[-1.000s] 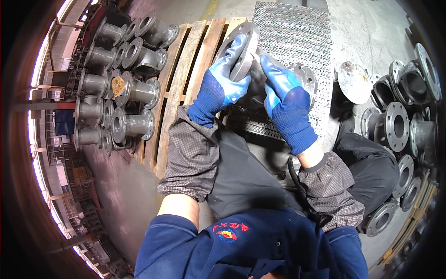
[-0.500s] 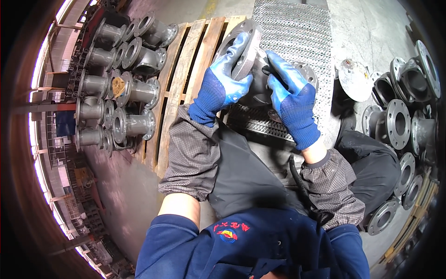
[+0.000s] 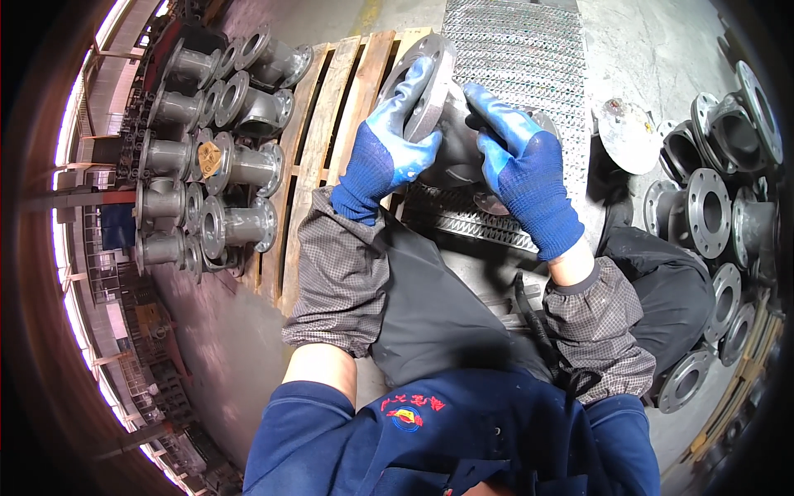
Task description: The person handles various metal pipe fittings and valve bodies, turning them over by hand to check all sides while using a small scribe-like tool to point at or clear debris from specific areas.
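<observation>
Flanged fitting [image 3: 456,139] — right side partly hidden behind right hand [image 3: 519,142]

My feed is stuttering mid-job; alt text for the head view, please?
The blue-gloved left hand grips the flange of a grey pipe fitting over a textured metal surface; the right hand, also gloved, is beside it, contact unclear. More fittings cluster at left, by wooden pallet slats, and others at right.
</observation>
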The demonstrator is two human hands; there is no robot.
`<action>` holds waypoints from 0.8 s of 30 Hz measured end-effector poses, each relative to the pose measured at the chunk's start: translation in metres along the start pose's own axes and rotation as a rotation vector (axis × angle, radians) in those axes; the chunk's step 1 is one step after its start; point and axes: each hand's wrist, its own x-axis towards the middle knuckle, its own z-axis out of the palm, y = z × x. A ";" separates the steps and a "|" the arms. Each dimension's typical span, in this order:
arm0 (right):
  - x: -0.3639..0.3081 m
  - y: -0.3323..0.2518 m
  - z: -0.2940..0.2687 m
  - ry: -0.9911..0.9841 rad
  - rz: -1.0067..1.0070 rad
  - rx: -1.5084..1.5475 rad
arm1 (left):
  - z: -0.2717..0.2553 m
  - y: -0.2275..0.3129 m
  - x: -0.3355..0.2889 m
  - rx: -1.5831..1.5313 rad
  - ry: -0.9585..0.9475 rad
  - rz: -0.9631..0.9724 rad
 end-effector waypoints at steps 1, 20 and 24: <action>-0.001 -0.002 0.000 -0.010 0.000 -0.032 | -0.001 0.002 -0.001 0.001 -0.002 -0.014; -0.004 0.001 0.009 0.011 -0.156 -0.349 | -0.003 -0.002 -0.003 -0.061 -0.008 -0.048; -0.007 -0.019 0.007 -0.073 -0.087 -0.323 | -0.005 -0.004 -0.004 -0.003 -0.003 -0.019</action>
